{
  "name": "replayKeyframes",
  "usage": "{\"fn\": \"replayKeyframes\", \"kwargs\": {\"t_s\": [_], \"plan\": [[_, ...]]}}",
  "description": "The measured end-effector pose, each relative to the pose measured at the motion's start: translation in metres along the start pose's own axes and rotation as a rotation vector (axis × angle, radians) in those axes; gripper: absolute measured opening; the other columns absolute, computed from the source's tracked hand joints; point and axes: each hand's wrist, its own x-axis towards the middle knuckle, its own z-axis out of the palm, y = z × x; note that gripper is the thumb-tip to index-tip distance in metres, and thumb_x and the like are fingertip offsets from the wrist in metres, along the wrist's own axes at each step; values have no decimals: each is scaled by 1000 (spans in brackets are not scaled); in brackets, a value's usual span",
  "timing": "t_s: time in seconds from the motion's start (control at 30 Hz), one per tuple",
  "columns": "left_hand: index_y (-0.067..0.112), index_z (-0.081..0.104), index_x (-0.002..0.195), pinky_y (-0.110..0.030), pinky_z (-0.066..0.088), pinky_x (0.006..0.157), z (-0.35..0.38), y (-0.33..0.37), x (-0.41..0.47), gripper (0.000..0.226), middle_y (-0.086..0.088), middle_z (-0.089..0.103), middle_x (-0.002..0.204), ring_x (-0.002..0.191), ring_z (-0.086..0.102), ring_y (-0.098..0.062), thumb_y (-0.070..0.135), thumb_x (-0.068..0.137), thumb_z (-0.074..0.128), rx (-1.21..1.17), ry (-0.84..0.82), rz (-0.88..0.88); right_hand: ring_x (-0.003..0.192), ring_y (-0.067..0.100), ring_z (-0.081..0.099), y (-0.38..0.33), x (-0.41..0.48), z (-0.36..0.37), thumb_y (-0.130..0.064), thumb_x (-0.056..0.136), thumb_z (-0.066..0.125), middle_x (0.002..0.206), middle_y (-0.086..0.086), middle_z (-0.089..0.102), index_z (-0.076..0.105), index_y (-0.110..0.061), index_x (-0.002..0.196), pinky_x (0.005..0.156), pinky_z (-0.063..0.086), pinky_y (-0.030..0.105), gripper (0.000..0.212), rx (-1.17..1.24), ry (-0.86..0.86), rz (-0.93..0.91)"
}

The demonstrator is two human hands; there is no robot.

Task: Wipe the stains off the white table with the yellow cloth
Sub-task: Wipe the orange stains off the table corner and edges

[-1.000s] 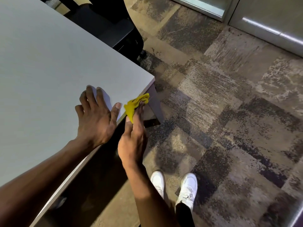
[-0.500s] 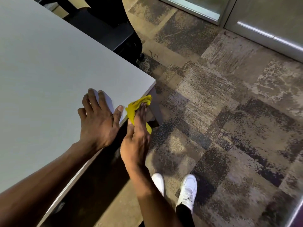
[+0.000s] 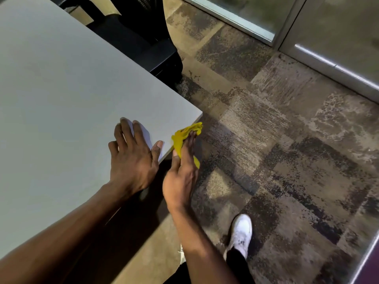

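The white table [image 3: 61,95] fills the left half of the view, its near right corner at the middle. My left hand [image 3: 132,158] lies flat on the tabletop close to the near edge, fingers spread, holding nothing. My right hand [image 3: 181,173] presses the crumpled yellow cloth [image 3: 182,134] against the table's side edge just below the corner, fingers stretched along the cloth. Part of the cloth is hidden under my fingers. No stains show on the visible tabletop.
A black office chair [image 3: 143,37] stands behind the table's far edge. Patterned grey-brown carpet [image 3: 287,160] covers the floor to the right. A glass partition with a metal frame [image 3: 287,33] runs along the top right. My white shoe [image 3: 241,232] is below.
The two hands and the cloth keep about the same places at the table corner. The right hand has slid slightly along the edge with the cloth, and the camera has shifted a little.
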Motion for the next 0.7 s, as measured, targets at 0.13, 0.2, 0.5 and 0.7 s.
{"fn": "replayKeyframes", "kwargs": {"t_s": [0.13,0.2,0.5,0.7], "plan": [[-6,24,162,-63,38,107,3,1,1,86,-35,20,170,154,25,-52,61,107,20,-12,21,-6,157,3,21,-2,6,-7,-3,103,51,169,-2,31,39,-12,158,128,22,25,57,17,-20,5],[-4,25,162,-64,38,107,4,1,0,85,-33,19,170,155,24,-51,62,107,21,-37,19,-21,157,8,24,-5,29,-12,-3,104,49,169,0,30,38,-11,158,128,25,28,56,38,-1,38],[0,20,167,-61,17,130,2,33,2,90,-23,7,180,168,5,-38,68,108,32,-232,64,-252,145,17,50,-2,23,-51,-9,105,52,160,0,48,37,-26,159,115,42,30,59,18,-278,57],[-2,4,170,-53,-5,136,1,87,18,122,-22,-11,181,169,-15,-33,87,94,39,-397,124,-499,104,-2,66,23,62,-100,-21,105,51,129,-4,73,60,-23,144,95,52,24,39,129,-386,159]]}}
